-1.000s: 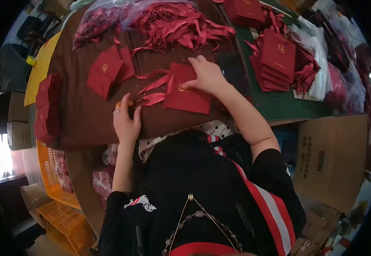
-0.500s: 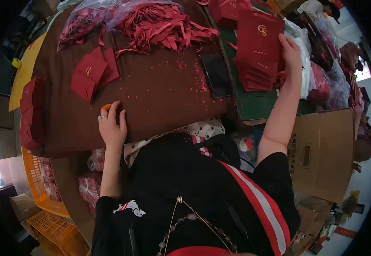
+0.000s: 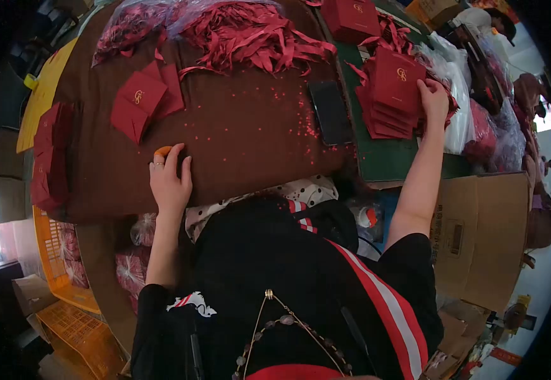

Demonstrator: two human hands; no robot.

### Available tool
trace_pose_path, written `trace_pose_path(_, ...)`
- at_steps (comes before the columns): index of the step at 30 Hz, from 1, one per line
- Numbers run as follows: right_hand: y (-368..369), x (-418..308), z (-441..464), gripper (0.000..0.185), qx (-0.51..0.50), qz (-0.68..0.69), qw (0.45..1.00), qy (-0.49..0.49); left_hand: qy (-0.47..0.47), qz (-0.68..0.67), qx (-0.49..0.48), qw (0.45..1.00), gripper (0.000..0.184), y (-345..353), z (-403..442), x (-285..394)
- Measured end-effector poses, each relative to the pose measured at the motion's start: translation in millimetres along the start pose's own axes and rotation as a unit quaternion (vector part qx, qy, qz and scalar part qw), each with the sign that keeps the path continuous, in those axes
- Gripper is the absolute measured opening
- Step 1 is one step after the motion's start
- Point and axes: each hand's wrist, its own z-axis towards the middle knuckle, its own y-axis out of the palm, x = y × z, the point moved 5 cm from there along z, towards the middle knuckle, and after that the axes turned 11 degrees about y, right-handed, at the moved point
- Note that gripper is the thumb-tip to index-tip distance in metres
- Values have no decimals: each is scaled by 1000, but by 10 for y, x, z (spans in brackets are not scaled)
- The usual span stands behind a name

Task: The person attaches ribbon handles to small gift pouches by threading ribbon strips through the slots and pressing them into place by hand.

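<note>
Right hand (image 3: 435,106) reaches out over the green surface (image 3: 383,158), at the right edge of the topmost red bag (image 3: 400,79). Fingers lie against that edge; from my distant seat I cannot tell whether they pinch it or merely touch it. The edge suits a reach from this side, I judge, since it leaves the gold lettering uncovered.

That bag lies face up on a pile of red bags (image 3: 381,120), their lower edges stepped out one past another. I read the stagger as a by-product of laying them one over another; it also makes single edges easy to find. Red ribbons show around the pile, probably turned outward so the faces lie flatter.

Left hand (image 3: 171,183) rests near the front of the brown surface (image 3: 237,161). Fingers loosely spread, thumb apart, pinching nothing. I note an orange cover (image 3: 162,151) on one finger, perhaps for grip or protection. The hand seems parked there, near the body and within reach of the two red pieces (image 3: 139,101) beyond it.

Ribbon heap (image 3: 250,38) sits at the far side, spilling beside a clear plastic bag (image 3: 130,25); likely put there to keep the near part for handwork. Dark phone (image 3: 330,113) lies along the right margin, I suppose for the same reason. Small red flecks (image 3: 307,123) are scattered beside it.
</note>
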Motion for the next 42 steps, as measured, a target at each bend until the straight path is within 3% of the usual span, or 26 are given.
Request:
trace_pose_path(5, -196, -373, -361, 51, 120, -29, 983, -138, -15, -3, -18, 1000, 31, -23, 17, -40)
trace_pose_path(7, -209, -760, -710, 50, 82, 17, 984, -155, -22, -60, -24, 998, 33, -25, 51, -125)
trace_pose_path(8, -179, -967, -922, 44, 100, 44, 971, -211, -29, -48, -20, 998, 33, -54, 92, -164)
trace_pose_path(10, -90, -1417, -1376, 36, -7, 130, 956, -261, 14, 19, 39, 999, 37, -157, 221, -214)
trace_pose_path(11, -40, -1638, -1625, 29, -45, 196, 921, -332, 13, 56, 62, 996, 40, -211, 310, -271)
trace_pose_path(14, 289, -2091, -2106, 23, -171, 193, 891, -373, 6, 125, 90, 988, 56, -254, 549, -602)
trace_pose_path(17, 545, -2442, -2471, 20, -246, 166, 865, -404, -92, 202, -32, 974, 82, -162, 663, -897)
trace_pose_path(20, 838, -2619, -2610, 18, -261, 122, 855, -431, -57, 189, -64, 978, 84, 27, 592, -1013)
trace_pose_path(23, 1102, -2708, -2600, 15, -230, 107, 849, -463, -66, 219, -115, 967, 83, -48, 516, -521)
trace_pose_path(26, 1354, -2779, -2549, 14, -207, 84, 836, -501, -76, 90, -165, 979, 80, -1, 401, -87)
trace_pose_path(29, 1362, -2971, -2598, 17, -147, 146, 810, -548, -51, 58, -245, 966, 77, 103, 358, 385)
trace_pose_path(30, 1375, -3039, -2636, 17, -146, 146, 811, -547, -30, 25, -219, 975, 70, 110, 343, 518)
trace_pose_path(33, 1463, -3225, -2798, 21, -129, 156, 736, -646, 23, 27, -218, 975, 49, 123, 487, 675)
trace_pose_path(35, 1610, -3210, -2826, 21, -114, 117, 730, -664, 65, 20, -139, 988, 41, 112, 656, 623)
trace_pose_path(37, 1701, -3226, -2848, 18, -102, 48, 723, -682, 83, 64, -161, 981, 40, 160, 843, 516)
trace_pose_path(39, 1782, -3165, -2827, 16, -96, 35, 724, -682, 160, 4, -162, 974, 48, 287, 943, 417)
trace_pose_path(42, 1780, -3067, -2832, 10, -95, 28, 735, -671, 149, -31, -213, 965, 54, 507, 966, 265)
